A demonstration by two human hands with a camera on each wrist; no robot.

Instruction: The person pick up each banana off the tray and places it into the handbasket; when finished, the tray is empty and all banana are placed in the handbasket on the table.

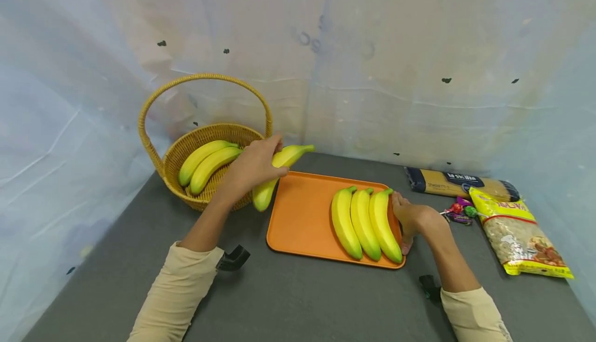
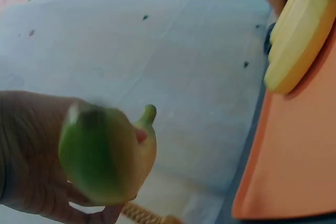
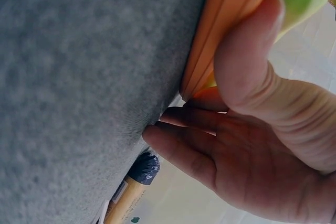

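Note:
A yellow banana [image 1: 292, 154] with a green tip is gripped by my left hand [image 1: 253, 163], above the gap between the wicker basket [image 1: 169, 179] and the orange tray [image 1: 302, 218]. In the left wrist view the banana [image 2: 100, 156] points its green end at the camera. Inside the basket lie two more bananas [image 1: 211, 168]. Three bananas [image 1: 365, 223] lie side by side on the tray's right part. My right hand [image 1: 412, 218] touches the tray's right edge; its thumb [image 3: 247, 56] lies against the rim and its other fingers are nearly straight beside the tray.
Beyond the tray, at the right, lie a spaghetti pack [image 1: 456, 182], several wrapped candies [image 1: 460, 210] and a yellow bag of food [image 1: 519, 233]. The basket's tall handle [image 1: 205, 76] arches over it. A pale sheet wall [image 1: 349, 73] stands behind the grey table [image 1: 298, 300].

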